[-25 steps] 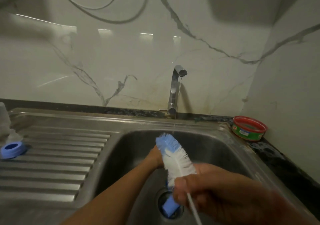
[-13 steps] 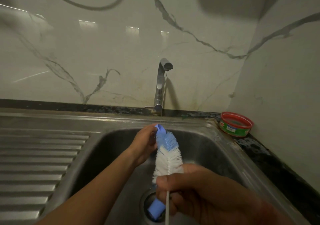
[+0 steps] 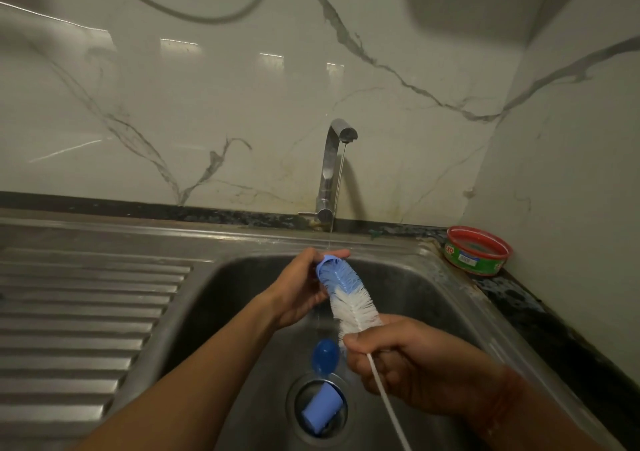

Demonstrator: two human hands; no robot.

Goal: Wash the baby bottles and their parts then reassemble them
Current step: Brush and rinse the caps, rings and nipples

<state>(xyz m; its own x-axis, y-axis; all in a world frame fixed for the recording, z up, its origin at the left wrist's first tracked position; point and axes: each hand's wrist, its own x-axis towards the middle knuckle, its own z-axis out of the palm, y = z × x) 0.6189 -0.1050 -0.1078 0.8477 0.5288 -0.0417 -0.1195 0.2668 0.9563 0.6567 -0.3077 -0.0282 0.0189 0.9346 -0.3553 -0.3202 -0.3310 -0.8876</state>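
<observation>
**Brush pushed into a blue ring over the sink**

A small blue ring [image 3: 327, 266], a screw collar of pale blue plastic, sits over the tip of a bottle brush [image 3: 349, 298]. The brush head is blue at the far end and white nearer the handle, with a thin white handle that runs down and out of the bottom of the frame. The blue bristles fill the ring's opening.

The left hand [image 3: 304, 287] grips the ring, fingers curled round its left side and one finger laid across the top. The right hand [image 3: 408, 360] is closed round the handle just below the white bristles, thumb on top. So the ring lies at the far end of the brush from the right hand's grip, held above the sink basin [image 3: 433, 298], directly below the tap's spout.

Three blue parts show in all: the ring in the hand, a round blue cap [image 3: 325, 355] on the basin floor beside the right hand, and a blue tube-shaped piece [image 3: 320, 412] lying tilted in the drain [image 3: 304, 391]. There is one brush.

One tap [image 3: 332, 170] stands behind the basin, with a thin stream of water [image 3: 337, 187] falling from it towards the ring. A ribbed draining board [image 3: 79, 319] lies to the left. One red and green tub [image 3: 478, 251] stands on the dark counter at the right corner.
</observation>
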